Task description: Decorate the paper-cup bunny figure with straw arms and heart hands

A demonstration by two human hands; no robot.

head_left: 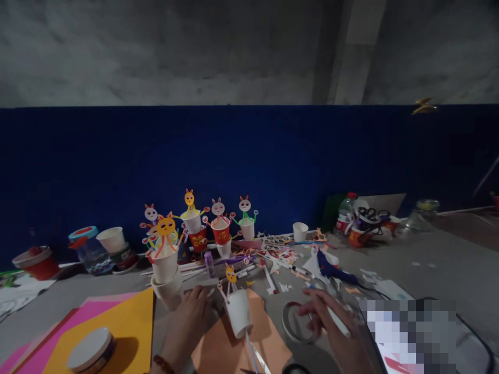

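Observation:
My right hand is closed round a white marker pen, above a roll of tape. My left hand rests palm down on the table with its fingers apart, beside a stack of white paper cups. Nothing shows in the left fingers, though their tips are partly hidden. Between the hands, a white paper cup lies tilted on orange paper. An orange cat-faced paper figure sticks out of its far end, and a pale strip runs from its near end.
Cups with paper animal figures stand at the back. Paper scraps and a blue glue gun with a cord lie at centre right. Coloured sheets carry a round lidded tub at left. A cup of scissors stands back right.

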